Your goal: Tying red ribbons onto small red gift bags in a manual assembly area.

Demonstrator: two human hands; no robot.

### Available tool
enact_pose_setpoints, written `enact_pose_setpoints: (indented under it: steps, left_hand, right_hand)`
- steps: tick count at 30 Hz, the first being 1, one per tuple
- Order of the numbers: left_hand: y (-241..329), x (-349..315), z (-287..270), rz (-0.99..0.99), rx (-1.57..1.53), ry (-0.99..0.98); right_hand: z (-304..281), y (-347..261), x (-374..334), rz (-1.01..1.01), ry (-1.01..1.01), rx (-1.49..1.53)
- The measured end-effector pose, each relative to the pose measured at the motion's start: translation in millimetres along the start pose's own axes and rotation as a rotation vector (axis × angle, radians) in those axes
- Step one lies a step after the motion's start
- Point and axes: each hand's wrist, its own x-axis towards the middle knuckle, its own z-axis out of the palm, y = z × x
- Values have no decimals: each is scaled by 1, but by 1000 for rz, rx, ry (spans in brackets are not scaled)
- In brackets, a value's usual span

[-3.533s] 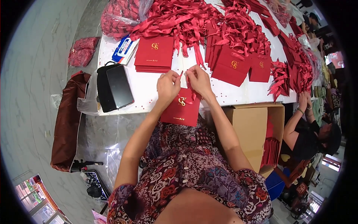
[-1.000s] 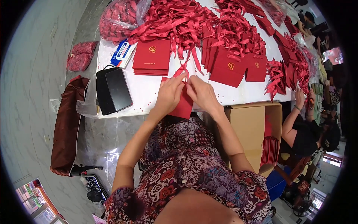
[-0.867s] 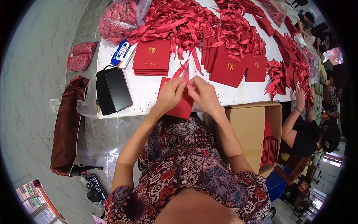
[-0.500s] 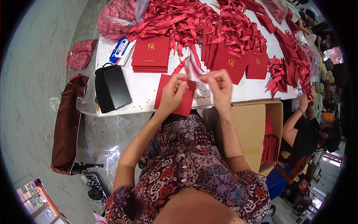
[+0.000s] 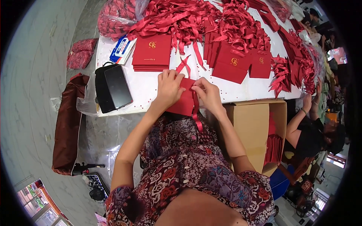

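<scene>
A flat red paper bag (image 5: 182, 103) lies at the table's near edge between my hands, its lower end reaching over my lap. My left hand (image 5: 168, 89) grips its upper left part, thumb and bent fingers on the paper. My right hand (image 5: 208, 96) pinches a red ribbon (image 5: 195, 119) at the bag's upper right; the ribbon's tail hangs down past the edge. Another length of red ribbon (image 5: 184, 64) sticks up beyond the bag's top. Whether it passes through the bag is hidden by my fingers.
Stacked red bags (image 5: 151, 52) and more bags with ribbons (image 5: 232, 62) lie beyond my hands, below a ribbon heap (image 5: 177, 22). A phone (image 5: 118, 87) on a black pouch is left. An open carton (image 5: 249, 132) with red bags stands right, near a co-worker's arm (image 5: 299, 120).
My right hand has come down and left to the bag, drawing the ribbon along its right side. My left hand has shifted slightly left and up, and now lies more over the bag.
</scene>
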Motion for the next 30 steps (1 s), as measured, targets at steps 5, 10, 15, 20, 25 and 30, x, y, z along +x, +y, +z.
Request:
enact_pose_setpoints:
  steps: [5,10,15,20,25,30]
  left_hand:
    - [-4,4,2,-21,-9,-16]
    - [-10,3,9,-152,-186,-55]
    - [-14,2,17,-203,-283,-63]
    - [-1,0,13,-179,-242,11]
    - [7,-1,3,-45,-247,66]
    - [0,1,-3,2,-221,-9]
  right_hand:
    - [20,15,1,-152,141,-113]
    - [26,12,3,-191,222,-218]
    - [28,9,10,-68,159,-109]
    - [28,-1,13,-20,135,-123]
    - [25,1,15,7,122,-81]
    - [15,-5,18,-44,79,-157]
